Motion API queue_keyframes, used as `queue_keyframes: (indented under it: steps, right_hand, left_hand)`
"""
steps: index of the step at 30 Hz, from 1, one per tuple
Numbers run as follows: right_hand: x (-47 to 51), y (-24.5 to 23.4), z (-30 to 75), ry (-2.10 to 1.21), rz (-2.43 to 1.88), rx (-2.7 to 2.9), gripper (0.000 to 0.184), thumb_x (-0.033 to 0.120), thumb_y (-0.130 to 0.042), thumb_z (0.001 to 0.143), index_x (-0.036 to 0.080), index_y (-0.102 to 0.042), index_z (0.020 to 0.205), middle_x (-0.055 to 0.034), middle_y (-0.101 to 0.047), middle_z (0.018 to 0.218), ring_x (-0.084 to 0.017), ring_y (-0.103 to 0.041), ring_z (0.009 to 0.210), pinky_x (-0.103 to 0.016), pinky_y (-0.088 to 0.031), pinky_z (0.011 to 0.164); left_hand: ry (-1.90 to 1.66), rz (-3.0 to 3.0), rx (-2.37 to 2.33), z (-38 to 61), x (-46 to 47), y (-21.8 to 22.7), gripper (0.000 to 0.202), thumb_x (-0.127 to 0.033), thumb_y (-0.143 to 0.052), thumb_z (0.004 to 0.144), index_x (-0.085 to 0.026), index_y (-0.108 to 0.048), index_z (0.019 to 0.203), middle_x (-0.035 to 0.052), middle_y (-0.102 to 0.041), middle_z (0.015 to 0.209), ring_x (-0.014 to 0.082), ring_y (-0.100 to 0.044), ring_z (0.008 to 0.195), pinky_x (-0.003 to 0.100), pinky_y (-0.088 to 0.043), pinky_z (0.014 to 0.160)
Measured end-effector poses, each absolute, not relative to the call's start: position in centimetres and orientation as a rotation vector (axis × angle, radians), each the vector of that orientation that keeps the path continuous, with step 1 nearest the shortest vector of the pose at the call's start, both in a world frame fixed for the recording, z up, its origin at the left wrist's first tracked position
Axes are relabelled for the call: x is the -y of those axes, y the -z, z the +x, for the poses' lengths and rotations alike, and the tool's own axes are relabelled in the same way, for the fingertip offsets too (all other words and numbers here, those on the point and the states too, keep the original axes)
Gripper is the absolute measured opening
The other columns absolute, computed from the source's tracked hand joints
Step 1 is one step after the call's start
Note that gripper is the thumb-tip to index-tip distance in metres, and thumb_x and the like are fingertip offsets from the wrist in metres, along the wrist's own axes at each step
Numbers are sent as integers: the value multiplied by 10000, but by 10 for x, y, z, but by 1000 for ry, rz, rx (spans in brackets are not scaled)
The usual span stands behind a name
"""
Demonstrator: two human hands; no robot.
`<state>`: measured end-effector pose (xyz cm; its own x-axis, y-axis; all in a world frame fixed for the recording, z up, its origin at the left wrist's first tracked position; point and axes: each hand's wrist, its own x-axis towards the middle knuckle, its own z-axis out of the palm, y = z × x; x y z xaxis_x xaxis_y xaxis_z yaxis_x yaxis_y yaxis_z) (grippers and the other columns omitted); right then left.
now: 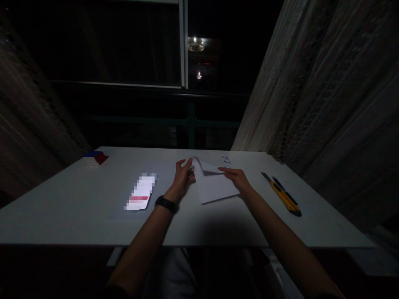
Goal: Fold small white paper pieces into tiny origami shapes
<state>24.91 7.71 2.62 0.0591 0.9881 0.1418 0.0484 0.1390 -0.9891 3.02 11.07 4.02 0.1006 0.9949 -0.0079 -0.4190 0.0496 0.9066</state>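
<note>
A folded sheet of white paper [215, 187] is held between my two hands above the middle of the table. Its upper layer is lifted and bends away from the lower one. My left hand [183, 176], with a dark band on the wrist, pinches the paper's upper left corner between thumb and fingers. On the opposite side my right hand [235, 177] grips the right edge, its fingers pointing left along the raised flap. Small dark blue marks [226, 159] show just beyond the paper; what they are on is hard to make out.
A lit phone [141, 192] lies left of my left forearm. To the right are a yellow box cutter [283, 195] and a dark pen [284, 190]. A red, blue and white block [95, 158] sits at the white table's [77, 199] far left. Curtains [264, 83] flank a dark window.
</note>
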Motion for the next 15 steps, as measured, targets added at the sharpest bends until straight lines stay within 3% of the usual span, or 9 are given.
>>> queue_keyframes:
  steps: [3, 7, 10, 13, 15]
  right_hand:
    - [-78, -22, 242, -879, -1133, 1373, 288, 256, -605, 636, 230, -711, 903, -12, -699, 900, -215, -586, 869, -317, -429, 736]
    - [-77, -15, 240, -993, -1163, 1445, 280, 259, -589, 658, 204, -713, 904, -25, -700, 805, -188, -589, 713, -311, -437, 649]
    - [-71, -18, 240, -1190, -1108, 1498, 281, 264, -623, 659, 181, -708, 915, -41, -696, 827, -166, -580, 656, -305, -431, 628]
    - [-61, -29, 243, -1454, -957, 1533, 361, 248, -683, 614, 152, -687, 962, -79, -678, 958, -210, -604, 818, -325, -437, 738]
    - [-55, -38, 243, -1550, -829, 1399, 488, 303, -651, 649, 186, -603, 1120, -91, -620, 1120, -242, -582, 965, -348, -433, 807]
  left_hand:
    - [-1286, 935, -898, 29, -111, -41, 556, -543, -647, 635, -224, -414, 1027, 27, -559, 905, 96, -580, 645, 218, -488, 541]
    - [-1182, 1003, -882, 29, -111, -40, 465, -549, -660, 607, -145, -510, 783, 3, -552, 695, 87, -534, 551, 195, -428, 481]
    - [-1172, 1046, -866, 29, -110, -37, 425, -451, -736, 554, -116, -547, 735, 25, -583, 658, 112, -550, 564, 220, -428, 513]
    - [-1207, 1066, -863, 29, -109, -36, 405, -395, -753, 545, -97, -580, 757, 47, -615, 681, 128, -565, 582, 239, -435, 542]
    - [-1209, 1089, -844, 29, -107, -37, 404, -399, -741, 566, -91, -593, 782, 54, -624, 693, 134, -568, 589, 246, -440, 551]
